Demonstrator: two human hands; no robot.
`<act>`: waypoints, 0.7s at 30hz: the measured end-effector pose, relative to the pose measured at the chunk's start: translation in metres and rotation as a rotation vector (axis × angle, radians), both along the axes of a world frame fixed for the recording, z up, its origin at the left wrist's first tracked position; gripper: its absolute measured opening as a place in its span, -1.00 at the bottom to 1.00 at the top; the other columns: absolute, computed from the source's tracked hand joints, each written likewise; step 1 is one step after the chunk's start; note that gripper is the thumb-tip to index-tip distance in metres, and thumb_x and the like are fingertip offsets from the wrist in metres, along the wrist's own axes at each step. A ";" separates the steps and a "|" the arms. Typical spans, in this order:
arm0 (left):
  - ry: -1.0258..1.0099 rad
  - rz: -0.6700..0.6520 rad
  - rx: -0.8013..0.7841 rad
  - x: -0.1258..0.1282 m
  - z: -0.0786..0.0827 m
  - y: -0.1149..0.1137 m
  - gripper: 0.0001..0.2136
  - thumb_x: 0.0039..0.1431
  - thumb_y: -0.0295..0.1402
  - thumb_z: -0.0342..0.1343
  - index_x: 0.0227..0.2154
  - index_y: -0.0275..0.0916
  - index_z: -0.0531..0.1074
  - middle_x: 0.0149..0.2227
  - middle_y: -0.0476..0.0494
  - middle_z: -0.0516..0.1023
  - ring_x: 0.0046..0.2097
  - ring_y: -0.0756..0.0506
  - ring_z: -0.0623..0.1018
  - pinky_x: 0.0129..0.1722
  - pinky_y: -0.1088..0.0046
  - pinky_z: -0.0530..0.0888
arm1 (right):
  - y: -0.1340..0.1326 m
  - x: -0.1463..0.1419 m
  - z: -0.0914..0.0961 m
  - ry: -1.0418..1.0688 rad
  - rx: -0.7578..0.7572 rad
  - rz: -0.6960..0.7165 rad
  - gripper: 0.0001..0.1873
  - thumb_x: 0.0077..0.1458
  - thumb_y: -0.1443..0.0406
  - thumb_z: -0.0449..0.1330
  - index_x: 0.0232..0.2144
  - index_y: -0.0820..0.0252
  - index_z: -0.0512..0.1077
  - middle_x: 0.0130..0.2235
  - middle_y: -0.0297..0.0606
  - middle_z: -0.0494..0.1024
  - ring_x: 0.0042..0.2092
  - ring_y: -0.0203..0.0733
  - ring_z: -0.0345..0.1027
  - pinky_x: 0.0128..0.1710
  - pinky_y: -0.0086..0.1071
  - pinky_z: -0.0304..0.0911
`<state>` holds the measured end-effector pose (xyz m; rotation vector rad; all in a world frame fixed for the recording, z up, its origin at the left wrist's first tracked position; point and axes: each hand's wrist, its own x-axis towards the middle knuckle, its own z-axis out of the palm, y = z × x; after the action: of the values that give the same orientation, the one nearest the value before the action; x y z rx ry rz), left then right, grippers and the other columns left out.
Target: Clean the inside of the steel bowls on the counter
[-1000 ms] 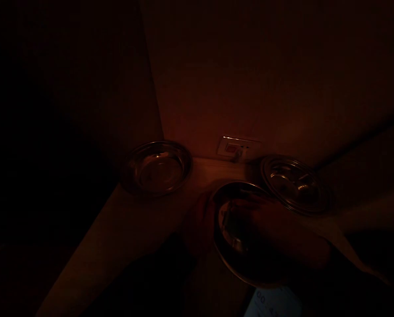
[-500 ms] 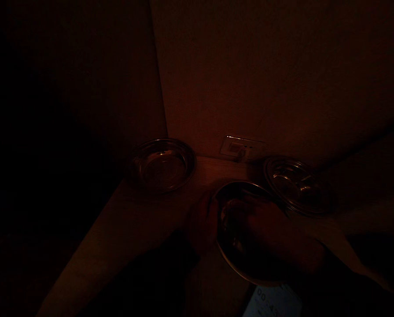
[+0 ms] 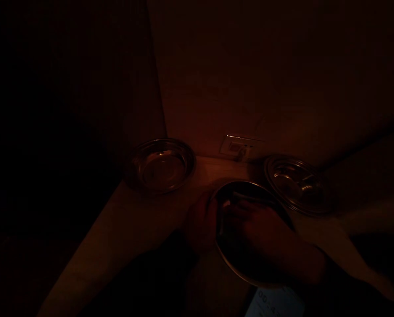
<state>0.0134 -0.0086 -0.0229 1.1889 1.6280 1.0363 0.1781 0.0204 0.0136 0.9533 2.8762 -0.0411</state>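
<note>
Hands at bowl, round, dark, thin-rimmed

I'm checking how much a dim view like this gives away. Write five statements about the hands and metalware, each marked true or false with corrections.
1. The left hand is at the rim of the large metal bowl. True.
2. The right hand is outside the bowl. False: the right hand reaches into it.
3. A round metal dish stands to the left of the bowl. True.
4. The wall socket is right of all the metalware. False: the wall socket is on the wall behind the bowl.
5. A lit screen shows at the bottom edge. True.
</note>
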 end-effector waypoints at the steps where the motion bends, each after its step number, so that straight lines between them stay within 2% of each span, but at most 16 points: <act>1: 0.005 0.000 0.001 0.000 0.000 0.000 -0.63 0.25 -0.30 -0.14 0.00 -0.27 0.43 0.03 -0.25 0.54 0.04 -0.20 0.51 0.09 0.19 0.36 | 0.002 0.001 0.000 0.009 -0.002 -0.007 -0.67 0.12 0.45 0.15 -0.09 0.07 0.50 -0.01 -0.25 0.55 -0.08 -0.06 0.43 -0.18 -0.25 0.37; 6: -0.018 -0.043 0.064 0.000 0.001 0.000 -0.67 0.26 -0.32 -0.15 -0.07 -0.25 0.46 -0.06 -0.20 0.60 -0.05 -0.16 0.56 0.01 0.26 0.42 | 0.008 0.007 -0.001 -0.031 0.053 -0.056 -0.65 0.12 0.47 0.14 -0.07 0.13 0.50 -0.01 -0.15 0.55 -0.02 -0.02 0.41 -0.16 -0.25 0.37; 10: -0.020 -0.018 0.020 0.000 0.003 0.000 -0.65 0.26 -0.32 -0.15 -0.03 -0.25 0.44 -0.02 -0.21 0.58 -0.01 -0.18 0.54 0.03 0.24 0.41 | 0.003 0.003 0.001 -0.046 0.032 -0.012 -0.70 0.10 0.45 0.18 -0.10 0.13 0.50 -0.03 -0.19 0.56 -0.06 0.00 0.43 -0.18 -0.18 0.39; 15: -0.015 -0.010 0.009 0.000 0.000 0.000 -0.66 0.24 -0.29 -0.11 -0.03 -0.22 0.46 0.01 -0.21 0.57 0.03 -0.20 0.53 0.07 0.23 0.40 | 0.005 0.002 0.006 -0.076 0.049 -0.068 -0.71 0.15 0.45 0.14 -0.09 0.12 0.49 0.03 -0.20 0.53 -0.04 0.01 0.42 -0.22 -0.21 0.40; 18: -0.004 0.018 -0.003 0.001 -0.002 0.000 -0.63 0.25 -0.28 -0.12 0.01 -0.27 0.43 0.05 -0.25 0.54 0.07 -0.22 0.50 0.11 0.20 0.37 | 0.007 0.001 0.006 -0.089 0.037 -0.010 -0.70 0.12 0.46 0.17 -0.10 0.14 0.49 0.00 -0.19 0.55 -0.07 -0.01 0.43 -0.22 -0.22 0.39; 21: -0.016 -0.029 0.040 0.000 -0.003 0.000 -0.62 0.26 -0.30 -0.15 0.03 -0.29 0.41 0.05 -0.25 0.53 0.07 -0.20 0.50 0.11 0.21 0.36 | 0.009 0.003 0.004 -0.052 0.013 0.025 -0.71 0.16 0.42 0.16 -0.08 0.09 0.49 -0.01 -0.23 0.56 -0.03 -0.04 0.41 -0.18 -0.24 0.37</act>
<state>0.0138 -0.0085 -0.0256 1.2243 1.5795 1.0621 0.1809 0.0297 0.0178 0.9072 2.8431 0.0040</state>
